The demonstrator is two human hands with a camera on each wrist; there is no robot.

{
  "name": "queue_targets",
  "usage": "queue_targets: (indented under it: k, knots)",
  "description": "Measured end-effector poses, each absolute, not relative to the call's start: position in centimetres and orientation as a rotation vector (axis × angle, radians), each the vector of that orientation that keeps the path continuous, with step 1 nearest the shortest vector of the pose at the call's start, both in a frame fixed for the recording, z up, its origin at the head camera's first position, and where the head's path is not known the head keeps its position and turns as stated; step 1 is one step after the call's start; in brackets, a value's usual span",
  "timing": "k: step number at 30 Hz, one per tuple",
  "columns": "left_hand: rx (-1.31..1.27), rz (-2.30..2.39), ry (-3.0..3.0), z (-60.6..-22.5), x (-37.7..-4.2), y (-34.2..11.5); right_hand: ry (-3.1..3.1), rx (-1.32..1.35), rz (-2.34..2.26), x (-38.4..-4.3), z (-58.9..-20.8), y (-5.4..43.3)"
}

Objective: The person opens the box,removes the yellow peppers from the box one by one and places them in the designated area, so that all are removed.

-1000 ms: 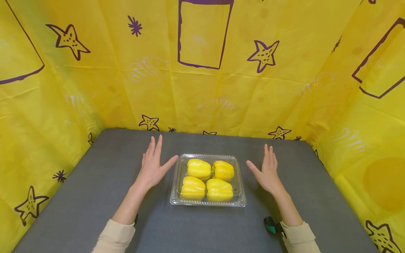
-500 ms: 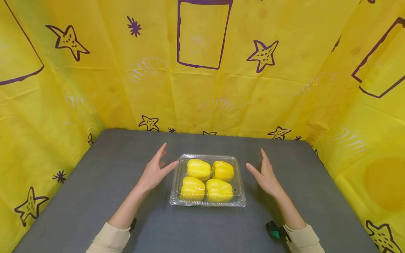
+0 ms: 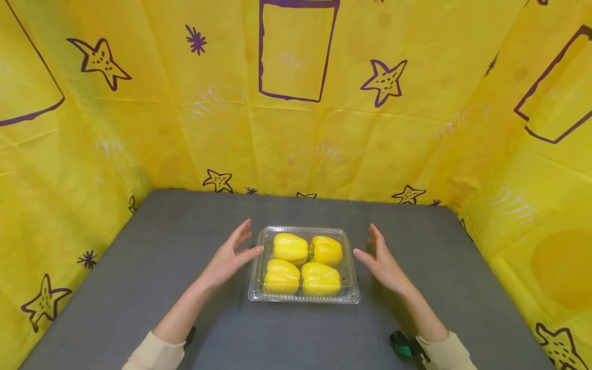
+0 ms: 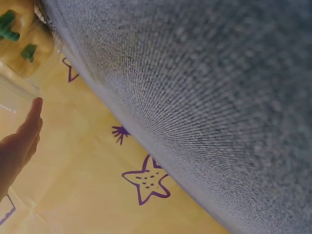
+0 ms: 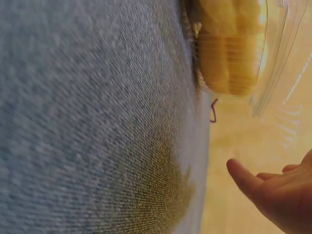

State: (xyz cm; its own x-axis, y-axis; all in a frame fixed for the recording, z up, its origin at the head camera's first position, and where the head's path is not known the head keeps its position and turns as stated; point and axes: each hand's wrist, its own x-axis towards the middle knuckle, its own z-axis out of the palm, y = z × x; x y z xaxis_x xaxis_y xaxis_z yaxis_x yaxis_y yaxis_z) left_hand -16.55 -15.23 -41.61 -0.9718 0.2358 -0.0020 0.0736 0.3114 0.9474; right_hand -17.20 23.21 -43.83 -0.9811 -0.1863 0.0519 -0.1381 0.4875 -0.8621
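Note:
A clear plastic clamshell box point(image 3: 350, 288) sits on the grey table in the head view, its lid down. Inside lie several yellow bell peppers point(image 3: 321, 279) in two rows; green stems point(image 4: 29, 52) show in the left wrist view. My left hand point(image 3: 225, 263) is held at the box's left side, thumb tip right at the rim, fingers loosely extended and holding nothing. On the opposite side my right hand point(image 3: 386, 268) faces it, thumb near the right rim, fingers relaxed. The right wrist view shows that hand point(image 5: 280, 192) apart from the box's side.
A grey cloth-like tabletop point(image 3: 296, 339) spreads around the box. Yellow fabric point(image 3: 296, 133) with purple starfish drawings hangs behind the table and on both sides. A dark strap with a green patch point(image 3: 402, 349) is at my right wrist.
Both hands have moved inward and lower toward the sides of the box, and their fingers have bent a little from nearly straight. The box and peppers have stayed put.

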Motion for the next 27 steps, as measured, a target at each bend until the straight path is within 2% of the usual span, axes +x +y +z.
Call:
queue_targets:
  k: [27]
  knots:
    - [0.438,1.556,2.392,-42.6,-14.4,-15.0,2.52,-0.592,-1.466,-15.0,-44.2,22.4]
